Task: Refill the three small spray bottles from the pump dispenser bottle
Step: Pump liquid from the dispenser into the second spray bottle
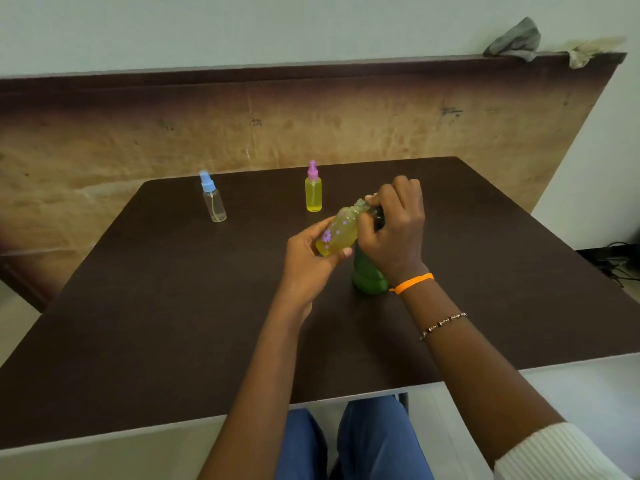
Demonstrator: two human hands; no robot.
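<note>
My left hand grips a small spray bottle with a purple flower print, tilted with its open neck up to the right; yellow liquid fills most of it. My right hand curls over the dark pump head of the green dispenser bottle, which stands on the table right behind the small bottle's neck. The pump spout is hidden by my fingers. A yellow-filled spray bottle with a pink cap stands upright at the back middle. A nearly empty clear spray bottle with a blue cap stands at the back left.
All of this sits on a dark brown table with a pale front edge. A worn wooden board stands behind it, with rags on its top right. Cables lie on the floor at the right. My knees are under the front edge.
</note>
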